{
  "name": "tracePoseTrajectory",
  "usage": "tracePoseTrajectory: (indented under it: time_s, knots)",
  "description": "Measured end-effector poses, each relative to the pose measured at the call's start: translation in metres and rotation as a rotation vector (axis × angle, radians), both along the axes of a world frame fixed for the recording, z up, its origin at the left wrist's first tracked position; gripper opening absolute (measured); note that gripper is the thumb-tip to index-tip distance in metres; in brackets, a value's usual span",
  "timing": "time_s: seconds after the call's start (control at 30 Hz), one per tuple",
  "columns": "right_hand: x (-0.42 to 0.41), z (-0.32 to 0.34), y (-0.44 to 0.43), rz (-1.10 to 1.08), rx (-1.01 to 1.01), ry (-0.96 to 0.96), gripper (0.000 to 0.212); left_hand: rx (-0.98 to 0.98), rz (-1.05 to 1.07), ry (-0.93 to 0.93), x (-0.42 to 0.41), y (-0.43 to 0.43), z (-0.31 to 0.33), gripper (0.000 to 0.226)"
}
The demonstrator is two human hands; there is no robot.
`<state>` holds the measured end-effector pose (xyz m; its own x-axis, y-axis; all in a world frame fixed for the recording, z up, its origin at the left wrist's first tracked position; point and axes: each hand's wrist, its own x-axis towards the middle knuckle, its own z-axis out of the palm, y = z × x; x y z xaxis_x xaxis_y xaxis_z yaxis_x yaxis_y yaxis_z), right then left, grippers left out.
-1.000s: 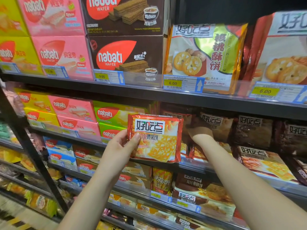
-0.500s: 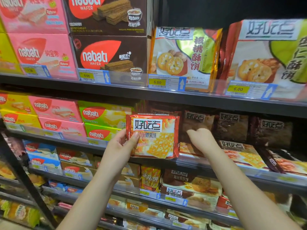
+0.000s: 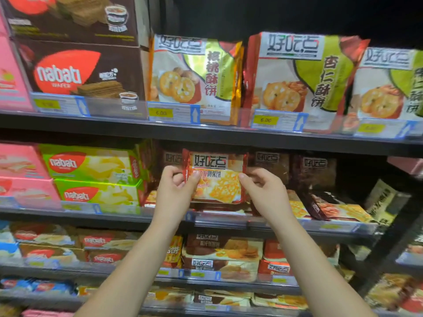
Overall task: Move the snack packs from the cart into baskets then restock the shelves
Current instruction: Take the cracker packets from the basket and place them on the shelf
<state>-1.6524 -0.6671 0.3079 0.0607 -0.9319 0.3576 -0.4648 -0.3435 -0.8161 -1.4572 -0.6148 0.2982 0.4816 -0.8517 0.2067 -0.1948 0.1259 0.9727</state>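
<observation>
A red and orange cracker pack stands upright at the front of the second shelf, among similar packs. My left hand grips its left edge, thumb on the front. My right hand holds its right edge. The pack sits in front of darker packs of the same brand, which stand deeper in the shelf. Neither cart nor basket is in view.
Green and pink wafer boxes fill the shelf to the left. Large cookie bags and brown wafer boxes stand on the shelf above. More packs lie on the shelves below. A dark upright post stands at right.
My right hand came off the shelved packs and took hold of the pack's right edge. The pack moved up and in toward the shelf. The view shifted right.
</observation>
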Motion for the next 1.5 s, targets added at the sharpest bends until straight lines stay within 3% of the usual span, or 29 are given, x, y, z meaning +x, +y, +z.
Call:
tracePoseTrajectory:
  time_s: [0.1, 0.23, 0.43, 0.63, 0.73, 0.83, 0.97, 1.07, 1.23, 1.37, 1.5]
  knots:
    - [-0.003, -0.002, -0.014, -0.068, 0.013, -0.002, 0.029, 0.071, 0.016, -0.142, -0.006, -0.016, 0.004, 0.028]
    - [-0.008, -0.002, -0.03, -0.144, 0.02, -0.012, 0.016, 0.197, 0.017, -0.324, -0.008, -0.036, 0.007, 0.016]
    - [-0.007, -0.002, -0.049, -0.165, 0.185, -0.077, 0.009, 0.335, -0.071, -0.274, 0.0, -0.064, 0.005, 0.007]
    - [-0.009, -0.015, -0.083, -0.084, 0.241, -0.042, 0.023, 0.33, -0.171, -0.393, 0.012, -0.088, -0.01, 0.037]
    - [-0.007, -0.015, -0.082, -0.112, 0.273, -0.001, 0.015, 0.323, -0.222, -0.41, 0.014, -0.093, -0.019, 0.032]
    - [-0.005, -0.016, -0.079, -0.11, 0.218, -0.001, 0.013, 0.273, -0.263, -0.404, 0.017, -0.098, -0.027, 0.056]
    - [-0.002, -0.019, -0.075, -0.066, 0.177, -0.011, 0.027, 0.304, -0.26, -0.441, 0.016, -0.094, -0.026, 0.064]
    - [-0.001, -0.018, -0.075, -0.049, 0.193, 0.067, 0.036, 0.347, -0.258, -0.471, 0.01, -0.087, -0.021, 0.045]
    - [0.0, -0.015, -0.08, -0.027, 0.263, 0.242, 0.047, 0.43, -0.242, -0.509, 0.005, -0.092, -0.017, 0.052]
    - [-0.001, -0.016, -0.08, -0.044, 0.269, 0.333, 0.046, 0.519, -0.212, -0.524, 0.003, -0.097, -0.016, 0.025]
    - [0.001, -0.008, -0.081, -0.042, 0.266, 0.514, 0.047, 0.548, -0.225, -0.561, 0.004, -0.101, -0.013, 0.041]
